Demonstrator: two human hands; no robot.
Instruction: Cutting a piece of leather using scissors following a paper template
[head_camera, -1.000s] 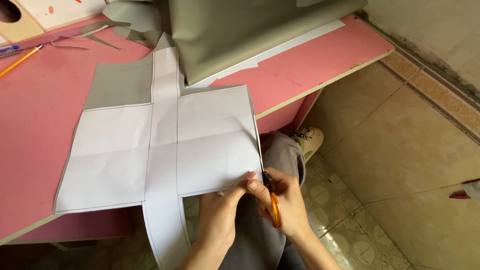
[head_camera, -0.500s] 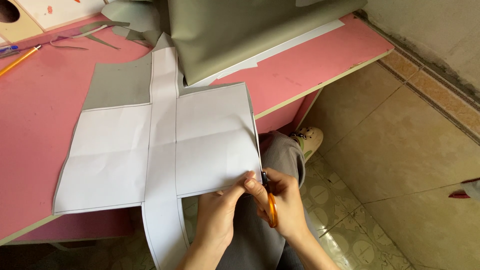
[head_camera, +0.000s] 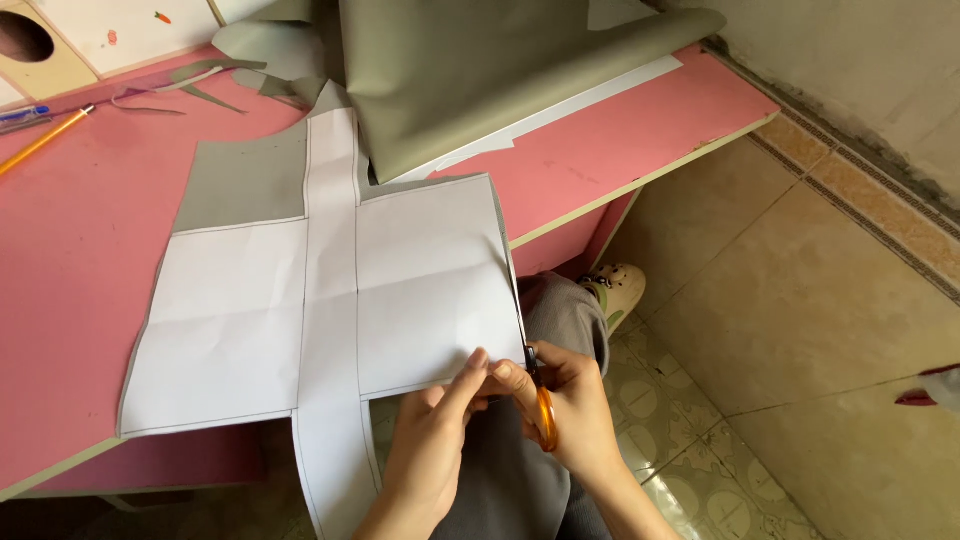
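At the paper's (head_camera: 330, 300) corner, left hand (head_camera: 440, 440) pinches, right hand (head_camera: 575, 415) grips scissors (head_camera: 542, 410).

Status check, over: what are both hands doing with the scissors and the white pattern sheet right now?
Right hand grips orange-handled scissors at white pattern sheet corner. Left hand pinches that corner. Nothing in the way.

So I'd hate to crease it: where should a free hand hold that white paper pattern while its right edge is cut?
Pinch the white paper pattern at its lower right corner, coming from below, just left of the orange-handled scissors. That corner overhangs the pink table unsupported.
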